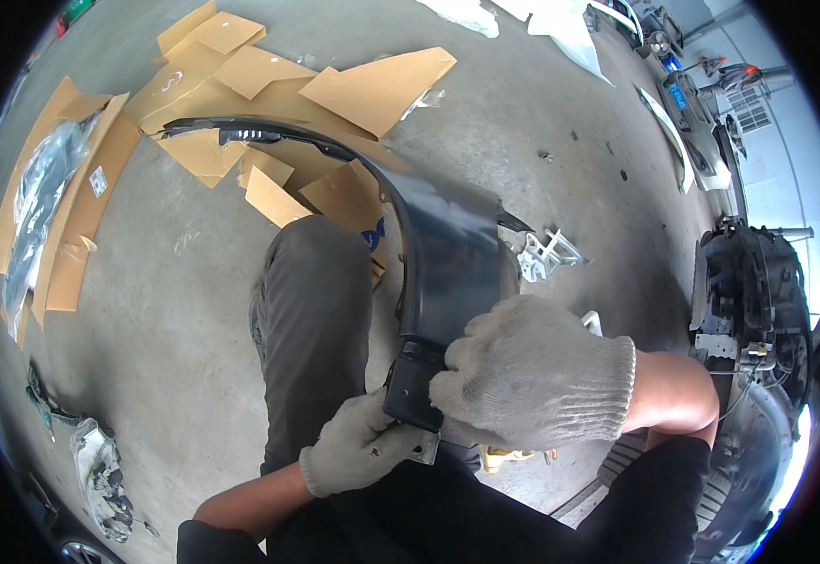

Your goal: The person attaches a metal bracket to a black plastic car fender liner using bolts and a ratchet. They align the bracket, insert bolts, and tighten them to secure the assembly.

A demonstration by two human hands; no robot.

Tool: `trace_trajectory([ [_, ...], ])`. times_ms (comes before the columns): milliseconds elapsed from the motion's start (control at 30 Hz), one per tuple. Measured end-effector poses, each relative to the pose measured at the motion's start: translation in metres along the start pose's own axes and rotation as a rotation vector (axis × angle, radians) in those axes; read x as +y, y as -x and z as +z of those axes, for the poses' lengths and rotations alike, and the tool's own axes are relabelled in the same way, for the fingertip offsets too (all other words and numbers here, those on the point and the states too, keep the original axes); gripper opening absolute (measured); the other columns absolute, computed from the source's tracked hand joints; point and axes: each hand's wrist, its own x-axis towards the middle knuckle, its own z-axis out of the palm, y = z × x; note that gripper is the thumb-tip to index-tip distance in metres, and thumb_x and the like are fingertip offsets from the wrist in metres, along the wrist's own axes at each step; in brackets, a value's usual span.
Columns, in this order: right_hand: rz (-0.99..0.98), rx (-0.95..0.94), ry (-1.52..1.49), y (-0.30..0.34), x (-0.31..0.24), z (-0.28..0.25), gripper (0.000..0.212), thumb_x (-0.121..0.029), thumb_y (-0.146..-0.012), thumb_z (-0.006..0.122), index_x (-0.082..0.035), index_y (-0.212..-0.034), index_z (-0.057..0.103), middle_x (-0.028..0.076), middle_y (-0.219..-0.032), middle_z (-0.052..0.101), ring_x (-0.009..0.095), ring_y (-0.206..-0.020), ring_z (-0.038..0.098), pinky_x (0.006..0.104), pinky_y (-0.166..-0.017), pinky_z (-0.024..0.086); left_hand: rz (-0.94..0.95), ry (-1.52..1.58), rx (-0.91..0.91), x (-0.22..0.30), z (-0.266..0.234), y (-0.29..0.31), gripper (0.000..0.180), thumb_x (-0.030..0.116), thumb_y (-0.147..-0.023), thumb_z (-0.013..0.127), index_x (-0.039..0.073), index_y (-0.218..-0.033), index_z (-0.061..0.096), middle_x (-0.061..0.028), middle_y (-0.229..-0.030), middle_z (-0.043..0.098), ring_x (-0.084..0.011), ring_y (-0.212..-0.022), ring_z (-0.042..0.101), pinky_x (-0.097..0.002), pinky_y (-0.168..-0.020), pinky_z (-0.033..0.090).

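Observation:
A glossy black car fender [452, 240] stretches away from me, its wheel arch curving to the far left. My left hand [361, 449], in a grey knit glove, is closed on the fender's narrow near end, beside a small silver metal bracket [426, 448]. My right hand [532, 371], gloved the same way, makes a fist against the right side of that near end. Its fingertips are turned away, so what they hold is hidden. My bent left knee [316, 273] is next to the wheel arch.
Opened cardboard [372, 89] lies under the fender's far end. At left are a long box [81, 211] with a plastic-wrapped part and a torn, crumpled piece [100, 479]. A silver bracket [548, 254] lies right of the fender. Dismantled car parts [753, 310] stand far right.

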Motion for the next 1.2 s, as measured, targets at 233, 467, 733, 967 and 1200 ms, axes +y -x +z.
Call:
trace_trajectory([
  [233,-0.051,-0.125,-0.039,-0.012,-0.004,-0.013,0.022,-0.031,-0.080,0.070,-0.011,-0.089,0.067,0.005,-0.089,0.068,0.024,-0.089,0.067,0.0399,-0.079,0.052,-0.035,-0.121,0.089,0.012,0.004,0.001,0.017,0.009,-0.092,0.064,0.001,-0.107,0.064,-0.0140,-0.095,0.070,-0.0247,-0.085,0.073,-0.0374,-0.078,0.057],
  [467,-0.072,0.028,-0.074,-0.006,0.004,0.029,0.022,-0.027,-0.080,0.071,-0.012,-0.093,0.064,0.004,-0.087,0.063,0.024,-0.087,0.064,0.0394,-0.078,0.049,0.006,-0.082,0.080,0.003,0.006,0.003,0.018,0.010,-0.093,0.063,0.001,-0.109,0.060,-0.0142,-0.097,0.069,-0.0272,-0.085,0.071,-0.0392,-0.078,0.055],
  [733,0.130,0.042,-0.003,0.000,-0.018,-0.013,0.021,-0.027,-0.085,0.072,-0.008,-0.090,0.066,0.010,-0.075,0.067,0.026,-0.070,0.069,0.0368,-0.058,0.054,-0.111,-0.070,0.082,0.006,-0.002,0.014,0.026,0.004,-0.091,0.063,0.002,-0.118,0.061,-0.0102,-0.101,0.072,-0.0206,-0.091,0.071,-0.0357,-0.083,0.056],
  [967,0.412,0.619,-0.490,0.062,-0.002,0.062,0.009,-0.010,-0.085,0.067,-0.001,-0.088,0.069,0.011,-0.077,0.068,0.026,-0.070,0.071,0.0361,-0.063,0.056,-0.090,-0.057,0.055,0.017,0.001,0.005,0.022,0.009,-0.091,0.063,0.002,-0.112,0.064,-0.0102,-0.099,0.070,-0.0198,-0.089,0.071,-0.0325,-0.081,0.056],
  [1200,1.458,1.151,-1.224,0.098,0.077,0.284,0.028,-0.025,-0.091,0.062,0.001,-0.099,0.070,0.006,-0.074,0.064,0.014,-0.063,0.060,0.0305,-0.058,0.047,-0.030,-0.100,0.220,-0.011,0.023,0.006,0.037,0.016,-0.096,0.062,0.001,-0.128,0.052,-0.0094,-0.104,0.067,-0.0173,-0.095,0.068,-0.0324,-0.082,0.057],
])
